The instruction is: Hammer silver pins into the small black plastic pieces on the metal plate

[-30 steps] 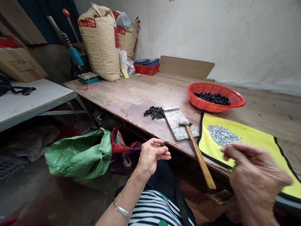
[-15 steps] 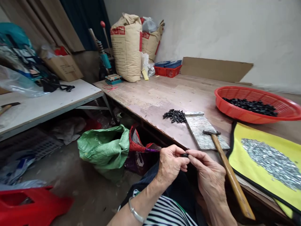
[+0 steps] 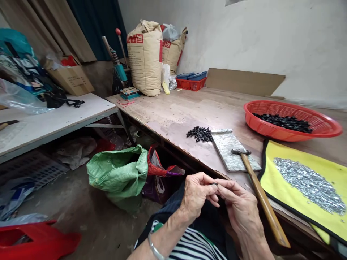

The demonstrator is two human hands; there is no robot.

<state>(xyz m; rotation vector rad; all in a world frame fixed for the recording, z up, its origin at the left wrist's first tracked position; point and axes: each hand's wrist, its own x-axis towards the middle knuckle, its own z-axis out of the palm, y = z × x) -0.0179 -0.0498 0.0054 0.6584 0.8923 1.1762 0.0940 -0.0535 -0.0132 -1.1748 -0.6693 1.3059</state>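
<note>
Over my lap, the fingertips of my left hand (image 3: 197,193) and my right hand (image 3: 240,202) meet around a small black piece (image 3: 214,183), mostly hidden by the fingers. Both hands are pinched on it. Beyond them on the table, a hammer (image 3: 260,195) rests with its head on a scuffed metal plate (image 3: 233,151). A pile of black pieces (image 3: 199,134) touches the plate's left edge. To the right, small silver pieces (image 3: 309,184) are spread on a yellow cloth (image 3: 273,148).
A red basket (image 3: 292,136) of black pieces stands at the right. A green sack (image 3: 116,173) is open left of my lap. Large paper sacks (image 3: 145,59) and a lever tool (image 3: 120,72) stand at the back. A red plastic object (image 3: 40,242) is at lower left.
The black piece shows less between my fingers, and both hands appear slightly lower. The whole view has shifted a little.
</note>
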